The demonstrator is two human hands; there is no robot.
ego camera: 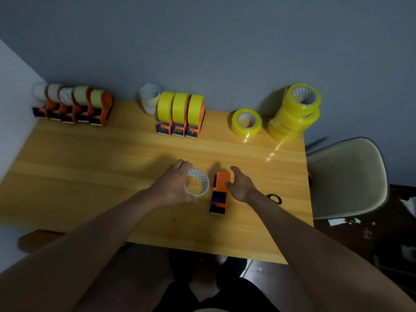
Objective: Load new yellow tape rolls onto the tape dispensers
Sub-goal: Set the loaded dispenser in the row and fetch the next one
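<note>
My left hand (174, 184) grips a spent, nearly bare tape core (198, 182) just above the table's middle. Right beside it lies an orange and blue tape dispenser (220, 192) with no roll on it. My right hand (239, 184) hovers at the dispenser's right side, fingers spread, the thumb near its orange body. One loose yellow tape roll (247, 122) lies at the back right, next to a leaning stack of yellow rolls (297, 111). Three dispensers loaded with yellow rolls (180, 114) stand at the back centre.
Several dispensers with spent or pale rolls (74, 104) line the back left by the wall. Stacked empty cores (149, 97) stand behind the loaded dispensers. A black ring (275, 198) lies near the wooden table's right edge (307, 199). A pale chair (346, 176) stands to the right.
</note>
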